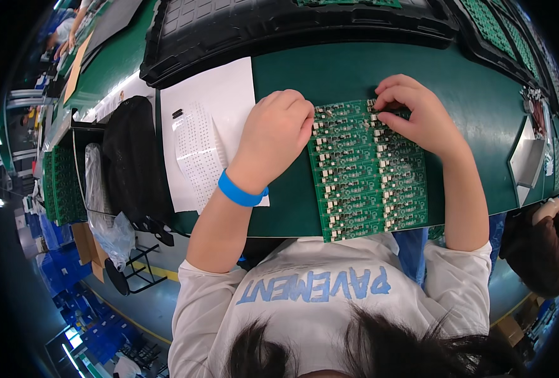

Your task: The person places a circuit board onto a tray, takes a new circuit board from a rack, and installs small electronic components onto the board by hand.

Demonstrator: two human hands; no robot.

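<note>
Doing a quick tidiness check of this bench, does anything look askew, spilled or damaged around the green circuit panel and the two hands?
Nothing stands out. The green circuit panel lies flat on the green mat, unbroken, its near edge just overhanging the front. The left hand rests on its left edge; the right hand pinches at its top. The white sheet lies flat alongside.

Matt green circuit panel point(369, 170), smooth green tabletop point(481, 126) — white paper sheet point(219, 94), black plastic tray point(260, 31)
</note>
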